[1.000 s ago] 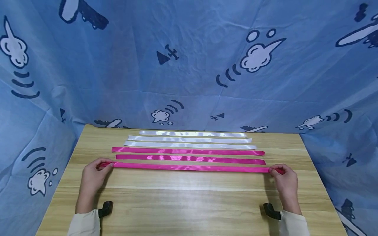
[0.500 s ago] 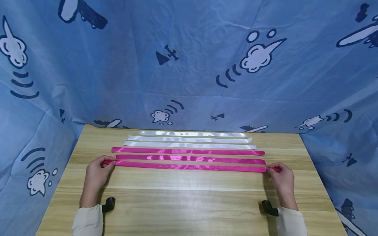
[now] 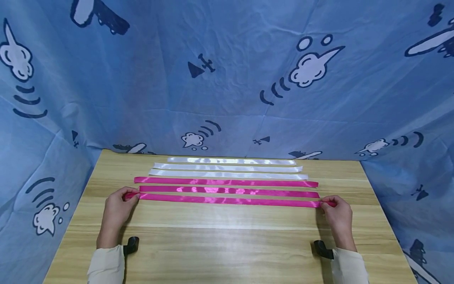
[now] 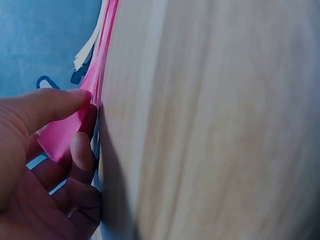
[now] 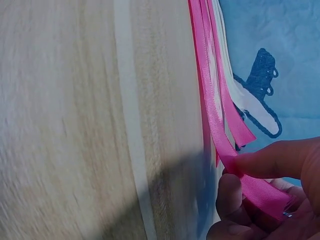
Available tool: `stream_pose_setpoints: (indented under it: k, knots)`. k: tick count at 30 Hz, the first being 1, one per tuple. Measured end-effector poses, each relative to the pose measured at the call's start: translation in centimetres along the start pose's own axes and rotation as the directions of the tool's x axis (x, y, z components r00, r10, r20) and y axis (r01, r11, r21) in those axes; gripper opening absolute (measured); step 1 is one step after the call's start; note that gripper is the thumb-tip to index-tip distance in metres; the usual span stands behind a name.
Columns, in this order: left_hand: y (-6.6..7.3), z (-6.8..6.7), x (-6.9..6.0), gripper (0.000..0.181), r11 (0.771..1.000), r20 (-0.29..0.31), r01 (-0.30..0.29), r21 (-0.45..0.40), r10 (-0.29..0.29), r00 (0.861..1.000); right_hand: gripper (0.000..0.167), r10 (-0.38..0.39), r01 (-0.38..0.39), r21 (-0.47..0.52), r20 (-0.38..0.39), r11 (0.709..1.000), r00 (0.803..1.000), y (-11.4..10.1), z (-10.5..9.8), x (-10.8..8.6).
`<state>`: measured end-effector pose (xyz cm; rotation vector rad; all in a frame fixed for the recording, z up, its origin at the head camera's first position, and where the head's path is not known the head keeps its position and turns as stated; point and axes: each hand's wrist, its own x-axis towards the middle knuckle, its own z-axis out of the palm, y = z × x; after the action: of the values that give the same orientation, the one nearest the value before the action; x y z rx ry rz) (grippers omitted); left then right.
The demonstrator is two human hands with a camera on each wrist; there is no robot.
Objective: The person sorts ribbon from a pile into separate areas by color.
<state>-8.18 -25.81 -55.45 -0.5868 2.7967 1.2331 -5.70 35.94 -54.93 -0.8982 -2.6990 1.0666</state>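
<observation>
A glossy pink ribbon (image 3: 227,200) stretches across the table, nearest the person of several parallel ribbons. My left hand (image 3: 118,209) pinches its left end between thumb and fingers; in the left wrist view the pink tail (image 4: 62,135) lies across the curled fingers. At the right end my right hand (image 3: 338,217) pinches it the same way, and in the right wrist view the ribbon's end (image 5: 265,197) passes under the thumb into the palm. Just behind it lie two more pink ribbons, the nearer one (image 3: 227,191) and the farther one (image 3: 227,182).
Three shorter white ribbons (image 3: 227,174) lie behind the pink ones, towards the back edge of the wooden table (image 3: 227,252). A blue printed cloth (image 3: 227,79) hangs behind and at both sides. Each wrist carries a black camera mount (image 3: 132,246).
Both hands have moved slightly inward and a little away from the person, bringing the held ribbon closer to the pink one behind it. The other ribbons have stayed put.
</observation>
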Motion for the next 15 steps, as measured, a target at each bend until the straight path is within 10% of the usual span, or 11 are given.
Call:
stream_pose_setpoints:
  k: [15]
  knots:
    - [-0.17,-0.62,-0.12,0.022,1.0,0.025,0.018,0.022,-0.019,1.0,0.012,0.015,-0.015,0.002,-0.015,1.0,1.0,0.3,-0.28,0.33]
